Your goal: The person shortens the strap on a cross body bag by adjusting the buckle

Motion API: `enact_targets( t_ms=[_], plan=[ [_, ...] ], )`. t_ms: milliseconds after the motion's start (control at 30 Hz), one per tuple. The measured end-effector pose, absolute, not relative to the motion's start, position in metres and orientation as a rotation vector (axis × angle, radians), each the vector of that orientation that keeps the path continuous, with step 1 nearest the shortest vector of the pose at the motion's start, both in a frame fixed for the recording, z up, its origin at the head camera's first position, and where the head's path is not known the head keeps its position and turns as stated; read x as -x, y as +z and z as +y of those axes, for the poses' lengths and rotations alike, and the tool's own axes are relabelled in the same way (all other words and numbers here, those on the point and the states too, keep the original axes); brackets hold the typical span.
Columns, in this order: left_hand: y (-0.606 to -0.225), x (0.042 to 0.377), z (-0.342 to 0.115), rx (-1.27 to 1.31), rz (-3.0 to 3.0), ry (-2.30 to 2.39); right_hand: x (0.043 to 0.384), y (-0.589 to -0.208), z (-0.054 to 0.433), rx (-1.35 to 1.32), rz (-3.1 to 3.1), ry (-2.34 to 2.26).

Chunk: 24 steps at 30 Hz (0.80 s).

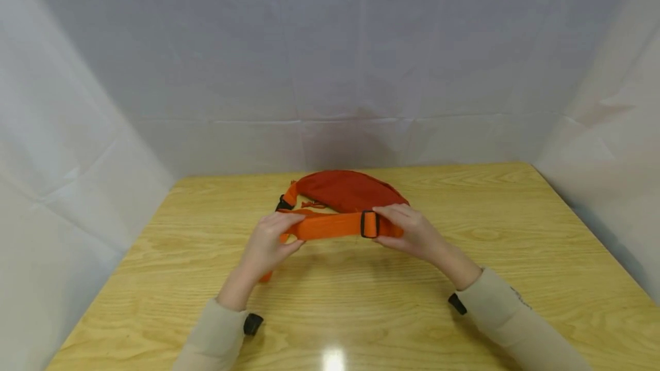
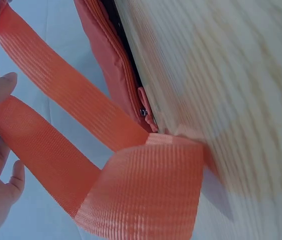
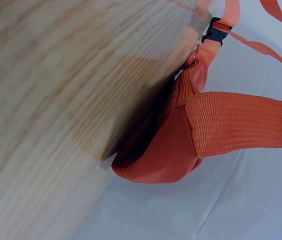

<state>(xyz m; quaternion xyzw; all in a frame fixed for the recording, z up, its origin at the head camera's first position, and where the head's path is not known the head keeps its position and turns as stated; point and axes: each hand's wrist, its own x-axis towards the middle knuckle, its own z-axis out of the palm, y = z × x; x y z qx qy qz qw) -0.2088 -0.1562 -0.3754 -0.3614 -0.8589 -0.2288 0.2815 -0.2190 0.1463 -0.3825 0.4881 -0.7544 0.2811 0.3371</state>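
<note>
A red waist pack (image 1: 350, 188) lies near the far side of the table, and its orange webbing strap (image 1: 330, 227) is lifted in front of it. My left hand (image 1: 265, 245) pinches the strap between thumb and fingers at its left part. At the other end of the held stretch, my right hand (image 1: 412, 231) pinches it beside a black slider buckle (image 1: 369, 224). A black side-release buckle (image 3: 215, 32) is fastened on the strap at the pack's left end. In the left wrist view the strap hangs in a loose loop, near a zipper pull (image 2: 148, 110).
The wooden table (image 1: 330, 291) has its far edge just behind the pack. White sheeting (image 1: 330, 73) stands behind the table and on both sides. The strap's loose end (image 1: 266, 277) hangs beside my left hand.
</note>
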Motion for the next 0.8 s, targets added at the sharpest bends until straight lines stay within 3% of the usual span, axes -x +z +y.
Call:
enact_targets(
  t_ms=[433, 800],
  plan=[
    [-0.3738, 0.205, -0.1645, 0.95, -2.369, -0.621, 0.2195, -0.3832, 0.1475, -1.271, -1.961, 0.731],
    [-0.3696, 0.2001, -0.1667, 0.887, -2.63, -1.206, 0.2203, -0.3848, 0.1486, -1.261, -1.967, 0.747]
  ],
)
